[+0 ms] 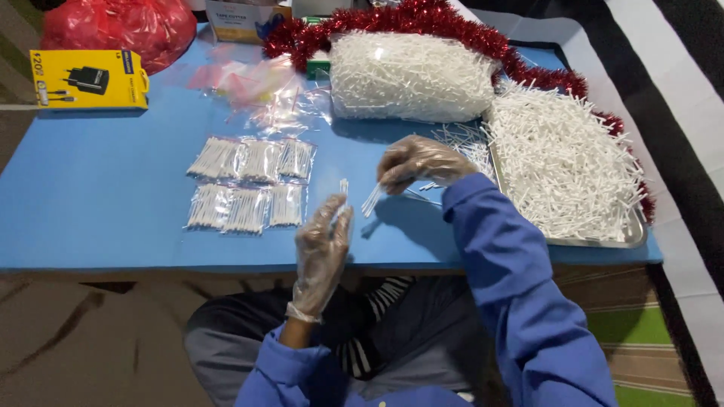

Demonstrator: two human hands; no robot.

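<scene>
My left hand [323, 245], in a clear plastic glove, is raised over the table's near edge and pinches a single cotton swab [344, 186] upright. My right hand [418, 162], also gloved, hovers over the blue table [98, 203] and grips a small bunch of cotton swabs [372, 200] that point down to the left. Several small clear packets filled with swabs [249, 185] lie in two rows left of my hands. A metal tray [635, 230] heaped with loose swabs [562, 162] sits to the right.
A big clear bag of swabs [411, 75] lies at the back, ringed by red tinsel [422, 19]. Empty clear bags [264, 94], a yellow box [89, 79], a red plastic bag [121, 26] and a cardboard box [245, 19] stand at the back left.
</scene>
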